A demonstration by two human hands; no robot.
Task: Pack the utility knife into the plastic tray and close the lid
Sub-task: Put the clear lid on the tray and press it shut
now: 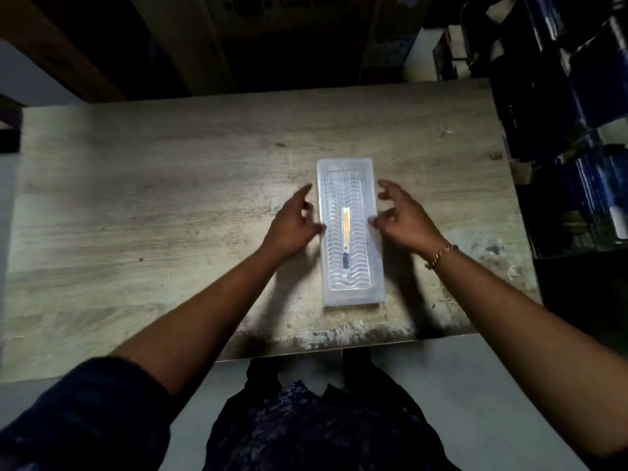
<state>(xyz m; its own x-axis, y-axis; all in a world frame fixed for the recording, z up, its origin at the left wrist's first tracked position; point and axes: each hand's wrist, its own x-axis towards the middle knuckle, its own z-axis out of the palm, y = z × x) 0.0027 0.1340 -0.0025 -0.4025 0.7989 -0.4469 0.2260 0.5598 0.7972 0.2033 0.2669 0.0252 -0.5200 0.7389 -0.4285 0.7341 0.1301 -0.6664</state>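
Note:
A long clear plastic tray (pixel 350 297) lies lengthwise on the wooden table, with its ridged transparent lid (pixel 353 185) lying flat over it. Through the lid I see a slim utility knife (pixel 346 232) with a yellow body and a dark end, lying along the tray's middle. My left hand (pixel 292 229) hovers at the tray's left edge, fingers spread, thumb tip at the rim. My right hand (pixel 404 215) is at the right edge, fingers apart and curled, fingertips close to the rim. Neither hand holds anything.
The worn wooden table (pixel 170 205) reaches to the left and far side. Its near edge is chipped in front of the tray. Dark blue stacked crates (pixel 571 113) stand close at the right. Cardboard boxes (pixel 289 39) sit behind the table.

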